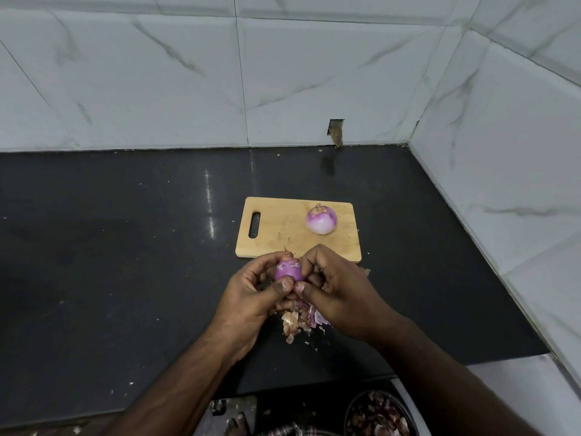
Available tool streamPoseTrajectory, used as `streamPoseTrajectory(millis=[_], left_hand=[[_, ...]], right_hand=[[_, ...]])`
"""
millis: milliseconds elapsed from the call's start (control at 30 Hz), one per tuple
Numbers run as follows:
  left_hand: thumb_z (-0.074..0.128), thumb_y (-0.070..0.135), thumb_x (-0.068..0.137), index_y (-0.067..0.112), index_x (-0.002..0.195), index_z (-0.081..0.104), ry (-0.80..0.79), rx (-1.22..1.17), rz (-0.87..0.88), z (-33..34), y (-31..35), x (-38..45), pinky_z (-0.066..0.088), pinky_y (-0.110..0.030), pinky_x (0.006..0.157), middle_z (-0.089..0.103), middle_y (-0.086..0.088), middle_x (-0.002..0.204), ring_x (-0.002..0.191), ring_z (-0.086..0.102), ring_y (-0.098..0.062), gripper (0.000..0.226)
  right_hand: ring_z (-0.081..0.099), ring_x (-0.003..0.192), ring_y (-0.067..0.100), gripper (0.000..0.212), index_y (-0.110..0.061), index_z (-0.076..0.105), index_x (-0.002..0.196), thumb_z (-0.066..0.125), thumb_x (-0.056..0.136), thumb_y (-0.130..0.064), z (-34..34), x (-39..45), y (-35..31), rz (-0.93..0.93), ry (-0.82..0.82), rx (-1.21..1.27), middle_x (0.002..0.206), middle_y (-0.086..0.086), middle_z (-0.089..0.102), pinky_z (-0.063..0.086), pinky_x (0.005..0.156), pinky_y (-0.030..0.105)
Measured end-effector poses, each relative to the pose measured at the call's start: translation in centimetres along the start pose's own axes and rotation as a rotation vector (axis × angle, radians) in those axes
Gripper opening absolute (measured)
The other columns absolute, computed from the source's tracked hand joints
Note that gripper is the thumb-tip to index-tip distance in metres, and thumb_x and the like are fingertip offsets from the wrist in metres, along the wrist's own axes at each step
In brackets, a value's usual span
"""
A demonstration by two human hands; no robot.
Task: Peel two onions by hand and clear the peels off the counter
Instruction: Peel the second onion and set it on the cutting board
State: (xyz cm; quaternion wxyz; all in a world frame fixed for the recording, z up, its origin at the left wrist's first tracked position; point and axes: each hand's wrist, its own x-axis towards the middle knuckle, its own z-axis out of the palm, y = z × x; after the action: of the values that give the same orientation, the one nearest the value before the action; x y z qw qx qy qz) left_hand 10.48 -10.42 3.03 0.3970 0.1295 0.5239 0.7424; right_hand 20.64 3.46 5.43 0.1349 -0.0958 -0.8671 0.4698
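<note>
Nearest you, low at the frame's edge, a dark bin [382, 415] holds onion skins. Above the table [125, 262], both your hands close round the purple onion [288, 269]: your left hand [251, 297] cradles it with curled fingers and thumb pressed on its front, your right hand [333, 287] pinches at its side, a tight grip. Peels [298, 320] lie heaped on the table beneath. The peeled onion [321, 219] rests on the wooden cutting board [283, 234] beyond.
</note>
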Motion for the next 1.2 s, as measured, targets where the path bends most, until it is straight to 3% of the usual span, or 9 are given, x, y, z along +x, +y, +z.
streamPoseTrajectory(millis=[200, 300, 433, 567, 800, 967, 1067, 1200], left_hand=[[0.077, 0.008, 0.065, 0.012, 0.115, 0.066, -0.038, 0.035, -0.014, -0.1, 1.3, 0.5, 0.061, -0.026, 0.061, 0.070, -0.010, 0.107, 0.076, 0.070, -0.019, 0.052], [0.074, 0.002, 0.067, 0.011, 0.118, 0.068, -0.080, -0.032, -0.066, -0.3, 1.1, 0.2, 0.061, -0.027, 0.063, 0.070, -0.012, 0.114, 0.087, 0.073, -0.022, 0.052], [0.072, -0.001, 0.070, 0.009, 0.119, 0.069, -0.108, -0.008, -0.069, -0.6, 0.9, -0.1, 0.061, -0.028, 0.065, 0.070, -0.013, 0.119, 0.089, 0.073, -0.023, 0.049], [0.077, 0.004, 0.066, 0.011, 0.115, 0.070, -0.097, 0.076, -0.046, -0.9, 0.6, -0.1, 0.061, -0.029, 0.065, 0.072, -0.010, 0.115, 0.089, 0.072, -0.025, 0.050], [0.078, 0.008, 0.065, 0.014, 0.108, 0.073, -0.078, 0.123, -0.002, -0.6, 0.3, -0.2, 0.058, -0.027, 0.060, 0.075, -0.005, 0.106, 0.082, 0.072, -0.022, 0.043], [0.076, 0.011, 0.069, 0.007, 0.115, 0.069, -0.029, 0.137, -0.007, -0.6, 0.0, 0.1, 0.058, -0.027, 0.059, 0.068, -0.019, 0.116, 0.077, 0.071, -0.022, 0.047], [0.076, 0.010, 0.069, 0.005, 0.118, 0.066, -0.048, 0.147, -0.023, -0.5, 0.5, 0.7, 0.057, -0.025, 0.058, 0.064, -0.021, 0.120, 0.073, 0.070, -0.021, 0.050], [0.077, 0.004, 0.067, 0.007, 0.119, 0.065, -0.112, 0.085, -0.069, -0.9, 1.1, 1.1, 0.061, -0.029, 0.066, 0.070, -0.015, 0.115, 0.090, 0.072, -0.025, 0.053]], right_hand=[[0.063, 0.083, 0.011, 0.041, -0.025, 0.055, 0.098, 0.079, 0.076, 0.000, -0.4, 0.4, -0.2, 0.050, 0.152, 0.216, 0.093, -0.006, 0.059, 0.057, 0.075, 0.026], [0.068, 0.093, 0.014, 0.042, -0.024, 0.059, 0.103, 0.080, 0.076, 0.001, -0.4, 0.2, -0.4, 0.052, 0.100, 0.247, 0.100, -0.008, 0.062, 0.060, 0.079, 0.029], [0.067, 0.094, 0.021, 0.035, -0.020, 0.058, 0.100, 0.078, 0.079, -0.001, -0.3, -0.1, -0.2, 0.032, 0.036, 0.224, 0.100, -0.007, 0.061, 0.061, 0.078, 0.037], [0.065, 0.089, 0.021, 0.030, -0.028, 0.054, 0.096, 0.075, 0.079, -0.016, -0.6, 0.1, 0.0, 0.048, -0.057, 0.148, 0.095, -0.012, 0.059, 0.059, 0.073, 0.044], [0.057, 0.084, 0.011, 0.028, -0.029, 0.053, 0.092, 0.072, 0.083, -0.010, -0.8, 0.3, 0.1, 0.015, -0.100, 0.002, 0.091, -0.012, 0.059, 0.052, 0.070, 0.031], [0.051, 0.074, 0.005, 0.034, -0.034, 0.050, 0.090, 0.071, 0.086, -0.007, -0.5, 0.1, 0.3, 0.018, -0.078, -0.046, 0.080, -0.013, 0.053, 0.046, 0.062, 0.020], [0.058, 0.078, 0.007, 0.035, -0.031, 0.052, 0.092, 0.075, 0.083, -0.006, -0.6, 0.4, 0.3, 0.039, 0.012, 0.033, 0.083, -0.013, 0.057, 0.052, 0.068, 0.021], [0.065, 0.099, 0.014, 0.037, -0.022, 0.059, 0.104, 0.077, 0.080, -0.002, -0.7, 0.6, 0.3, 0.044, 0.071, 0.180, 0.102, -0.009, 0.063, 0.059, 0.084, 0.031]])
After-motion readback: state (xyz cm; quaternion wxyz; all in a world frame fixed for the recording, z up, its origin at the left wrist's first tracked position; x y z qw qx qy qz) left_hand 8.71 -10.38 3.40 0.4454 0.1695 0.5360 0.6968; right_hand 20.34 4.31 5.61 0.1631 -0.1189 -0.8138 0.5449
